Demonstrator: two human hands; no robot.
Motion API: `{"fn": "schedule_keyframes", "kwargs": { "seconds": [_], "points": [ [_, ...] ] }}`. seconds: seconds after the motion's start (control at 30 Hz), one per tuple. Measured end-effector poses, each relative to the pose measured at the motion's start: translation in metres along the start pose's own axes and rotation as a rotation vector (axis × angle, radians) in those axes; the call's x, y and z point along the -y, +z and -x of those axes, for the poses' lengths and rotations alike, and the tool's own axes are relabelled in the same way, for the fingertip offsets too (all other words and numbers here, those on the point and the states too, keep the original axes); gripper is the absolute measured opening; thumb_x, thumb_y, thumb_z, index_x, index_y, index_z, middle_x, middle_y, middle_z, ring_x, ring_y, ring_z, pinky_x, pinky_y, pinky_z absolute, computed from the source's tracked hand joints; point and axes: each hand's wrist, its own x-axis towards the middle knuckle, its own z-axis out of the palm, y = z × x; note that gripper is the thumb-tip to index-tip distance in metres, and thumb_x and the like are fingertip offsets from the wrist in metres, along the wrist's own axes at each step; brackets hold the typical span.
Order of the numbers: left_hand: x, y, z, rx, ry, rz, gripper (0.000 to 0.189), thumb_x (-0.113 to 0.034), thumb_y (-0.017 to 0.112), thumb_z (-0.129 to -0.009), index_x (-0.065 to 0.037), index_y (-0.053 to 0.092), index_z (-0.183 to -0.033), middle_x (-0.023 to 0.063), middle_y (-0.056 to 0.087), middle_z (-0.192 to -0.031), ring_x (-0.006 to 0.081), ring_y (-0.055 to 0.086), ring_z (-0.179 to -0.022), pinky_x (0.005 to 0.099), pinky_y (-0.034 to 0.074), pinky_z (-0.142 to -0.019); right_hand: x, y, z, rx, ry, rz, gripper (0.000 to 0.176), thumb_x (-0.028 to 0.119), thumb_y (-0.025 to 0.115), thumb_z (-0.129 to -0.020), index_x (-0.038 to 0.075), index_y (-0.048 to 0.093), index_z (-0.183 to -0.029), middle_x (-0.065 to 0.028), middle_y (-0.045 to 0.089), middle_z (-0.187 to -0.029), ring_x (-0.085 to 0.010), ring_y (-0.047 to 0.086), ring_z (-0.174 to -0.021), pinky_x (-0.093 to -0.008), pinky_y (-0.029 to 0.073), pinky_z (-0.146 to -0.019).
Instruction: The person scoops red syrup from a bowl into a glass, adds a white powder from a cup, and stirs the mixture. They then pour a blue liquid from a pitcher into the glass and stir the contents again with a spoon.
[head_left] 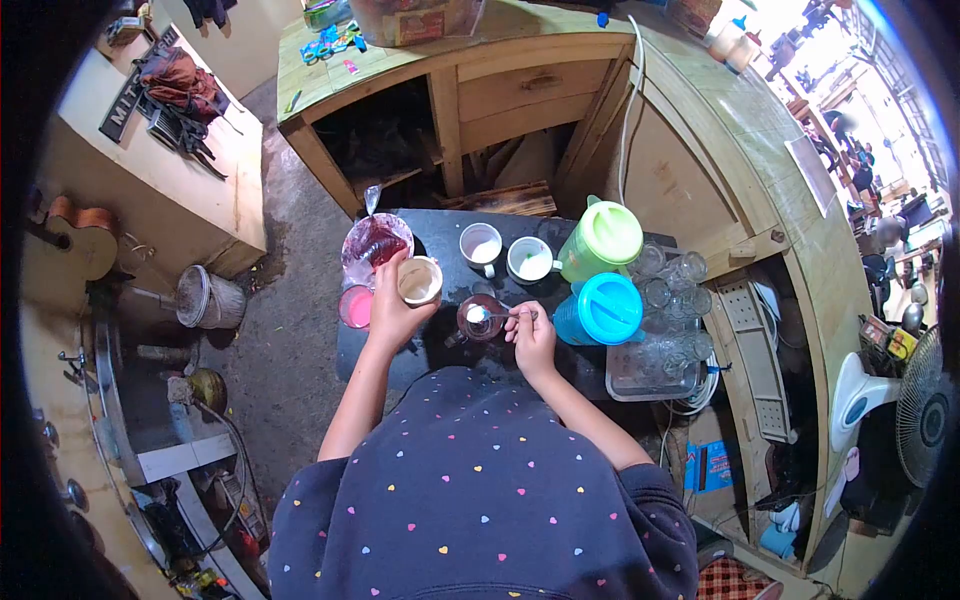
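Note:
My left hand point(392, 312) is wrapped round a pale cup point(420, 281), its beige inside facing up. Between the thumb and fingers of my right hand point(531, 335) is a spoon point(496, 315) with a white heap on its tip. That tip is over a glass mug point(480, 330) whose contents look dark. Left of the cup are a pink-filled container point(355, 306) and a clear plastic bag point(362, 262) with something dark red. Two white mugs, one on the left point(481, 244) and one on the right point(530, 260), stand behind, with whitish contents.
To the right on the dark table point(440, 222) stand a green-lidded pitcher point(610, 232) and a blue-lidded pitcher point(608, 306). Beside them, a tray point(650, 386) carries several upturned glasses point(685, 300). A wooden counter point(540, 85) borders the far side; a fan point(918, 405) is at right.

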Motion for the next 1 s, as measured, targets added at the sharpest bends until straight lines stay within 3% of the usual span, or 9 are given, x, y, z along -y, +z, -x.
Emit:
{"fn": "schedule_keyframes", "kwargs": {
  "seconds": [0.2,0.6,0.8,1.0],
  "points": [
    [-0.001,0.000,-0.001,0.007,-0.011,-0.008,0.083,-0.013,0.080,-0.058,-0.006,0.040,-0.131,0.0155,0.050,-0.119,0.0319,0.048,-0.115,0.0393,0.042,-0.096,0.009,0.000,0.003,0.021,0.019,0.002,0.019,0.016,0.045,-0.098,0.001,0.054,-0.090,-0.0046,0.059,-0.070,-0.0084,0.057,-0.057,-0.0217,0.044,-0.052],
    [0.004,0.003,-0.002,0.008,-0.009,-0.018,0.084,-0.014,0.080,-0.058,-0.005,0.040,-0.131,0.0161,0.049,-0.120,0.0327,0.048,-0.115,0.0393,0.042,-0.096,0.016,0.005,0.014,0.030,-0.166,0.116,0.014,0.012,0.057,-0.093,-0.001,0.059,-0.088,-0.0092,0.064,-0.075,-0.0139,0.064,-0.062,-0.0269,0.051,-0.056],
    [0.005,0.004,-0.002,0.013,-0.003,-0.023,0.083,-0.014,0.080,-0.058,-0.005,0.040,-0.131,0.0160,0.049,-0.120,0.0327,0.049,-0.114,0.0395,0.042,-0.096,0.017,0.005,0.011,0.077,-0.428,0.410,0.013,0.014,0.063,-0.087,0.001,0.062,-0.083,-0.0115,0.064,-0.071,-0.0237,0.064,-0.059,-0.0325,0.049,-0.052],
    [0.000,0.001,-0.001,0.021,-0.009,-0.021,0.084,-0.012,0.080,-0.058,-0.005,0.040,-0.131,0.0157,0.049,-0.120,0.0324,0.048,-0.115,0.0392,0.042,-0.097,0.034,0.010,-0.006,0.087,-0.623,0.649,0.016,0.019,0.061,-0.088,0.005,0.062,-0.082,-0.0130,0.060,-0.063,-0.0299,0.061,-0.055,-0.0397,0.046,-0.050]
  ]
}}
